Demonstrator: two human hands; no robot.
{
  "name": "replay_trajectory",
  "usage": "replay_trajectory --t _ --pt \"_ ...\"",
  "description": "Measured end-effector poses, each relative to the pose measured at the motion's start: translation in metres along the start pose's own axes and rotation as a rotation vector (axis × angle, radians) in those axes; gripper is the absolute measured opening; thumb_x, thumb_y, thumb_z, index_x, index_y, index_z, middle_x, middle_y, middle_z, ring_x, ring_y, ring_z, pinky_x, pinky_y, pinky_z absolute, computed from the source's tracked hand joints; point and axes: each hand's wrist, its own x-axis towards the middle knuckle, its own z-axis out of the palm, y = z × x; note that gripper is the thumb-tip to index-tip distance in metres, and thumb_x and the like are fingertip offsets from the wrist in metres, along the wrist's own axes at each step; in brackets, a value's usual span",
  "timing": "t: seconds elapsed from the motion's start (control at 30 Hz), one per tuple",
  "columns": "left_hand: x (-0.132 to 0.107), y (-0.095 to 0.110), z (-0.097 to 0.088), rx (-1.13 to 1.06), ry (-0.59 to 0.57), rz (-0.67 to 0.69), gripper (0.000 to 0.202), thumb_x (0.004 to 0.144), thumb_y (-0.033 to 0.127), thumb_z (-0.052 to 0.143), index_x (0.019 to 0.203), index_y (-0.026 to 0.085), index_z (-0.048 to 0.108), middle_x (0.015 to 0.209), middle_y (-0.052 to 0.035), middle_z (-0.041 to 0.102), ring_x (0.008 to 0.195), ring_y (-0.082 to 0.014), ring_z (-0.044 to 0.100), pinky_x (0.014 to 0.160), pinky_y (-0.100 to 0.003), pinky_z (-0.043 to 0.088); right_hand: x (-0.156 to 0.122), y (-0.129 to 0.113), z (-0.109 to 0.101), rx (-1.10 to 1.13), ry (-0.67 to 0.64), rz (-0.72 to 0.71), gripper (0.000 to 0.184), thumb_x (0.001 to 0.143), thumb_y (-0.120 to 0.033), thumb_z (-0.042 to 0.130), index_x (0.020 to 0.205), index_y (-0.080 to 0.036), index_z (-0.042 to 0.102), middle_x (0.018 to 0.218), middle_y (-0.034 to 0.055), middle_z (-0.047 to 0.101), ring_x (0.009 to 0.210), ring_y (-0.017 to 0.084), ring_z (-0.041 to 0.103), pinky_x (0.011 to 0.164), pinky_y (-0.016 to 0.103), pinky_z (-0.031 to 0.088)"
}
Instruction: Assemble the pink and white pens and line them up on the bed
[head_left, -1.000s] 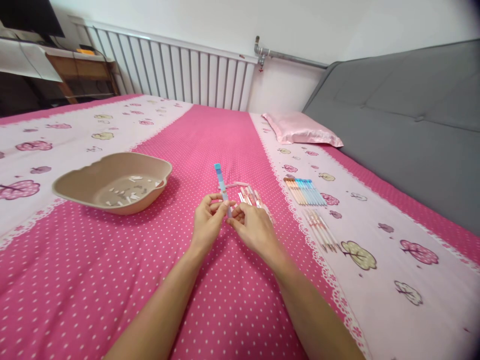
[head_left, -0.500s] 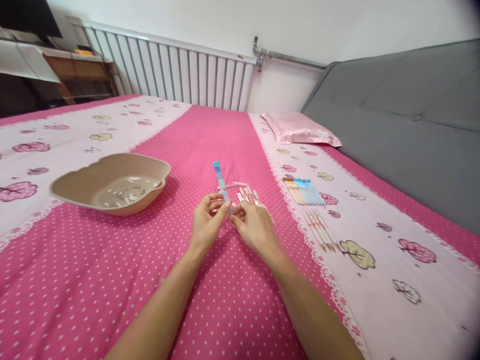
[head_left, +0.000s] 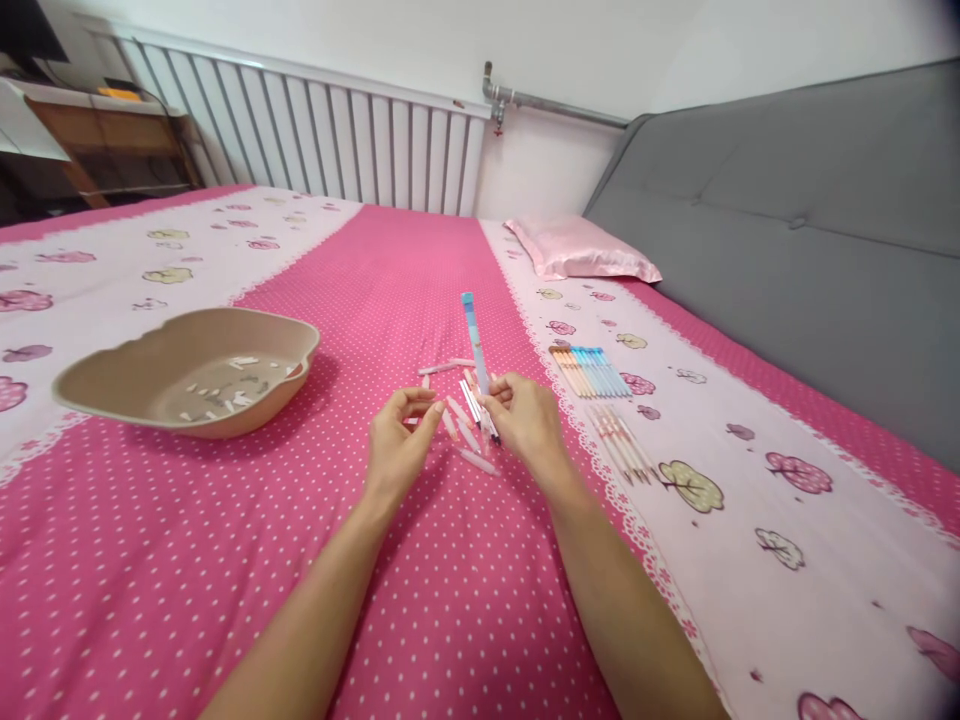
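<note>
A long pen (head_left: 475, 345) with a blue top and a pale blue-to-lavender barrel stands nearly upright in my right hand (head_left: 529, 420), pinched near its lower end. My left hand (head_left: 401, 440) is apart from the pen, its fingers curled loosely and parted from the thumb, with nothing visible between them. Between and below both hands lies a loose pile of pale pink pen parts (head_left: 469, 437) on the bedspread. Several thin white refills with dark ends (head_left: 470, 402) lie among them, partly hidden by my right hand.
At left sits a beige basin (head_left: 187, 350) with small white pieces inside. On the right lie a row of blue and orange pens (head_left: 592, 372) and a row of pale pens with brownish tips (head_left: 621, 443). A pink pillow (head_left: 581, 250) rests by the grey headboard (head_left: 787, 180).
My left hand has let go of the pen and drawn slightly left. My right hand has lifted the pen up and to the right, uncovering more of the pink parts. The view has shifted slightly.
</note>
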Motion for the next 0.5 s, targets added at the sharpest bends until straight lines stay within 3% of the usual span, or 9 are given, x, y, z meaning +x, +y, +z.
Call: replay_trajectory --t 0.27,0.5 --pt "0.001 -0.008 0.001 0.098 -0.046 0.024 0.032 0.076 0.042 0.063 0.094 0.016 0.061 0.091 -0.0082 0.068 0.078 -0.018 0.061 0.067 -0.029 0.046 0.018 0.025 -0.009 -0.034 0.146 0.077 0.015 0.078 -0.032 0.061 0.083 -0.019 0.066 0.081 0.0036 0.071 0.076 0.016 0.066 0.072 0.026 0.046" --pt "0.002 -0.009 -0.001 0.102 -0.074 0.016 0.035 0.074 0.044 0.063 0.094 0.016 0.061 0.087 -0.0077 0.067 0.077 -0.0191 0.061 0.067 -0.03 0.046 0.037 0.065 -0.05 -0.114 0.263 0.173 0.017 0.076 -0.032 0.062 0.085 -0.019 0.068 0.081 0.0037 0.072 0.077 0.018 0.067 0.072 0.026 0.046"
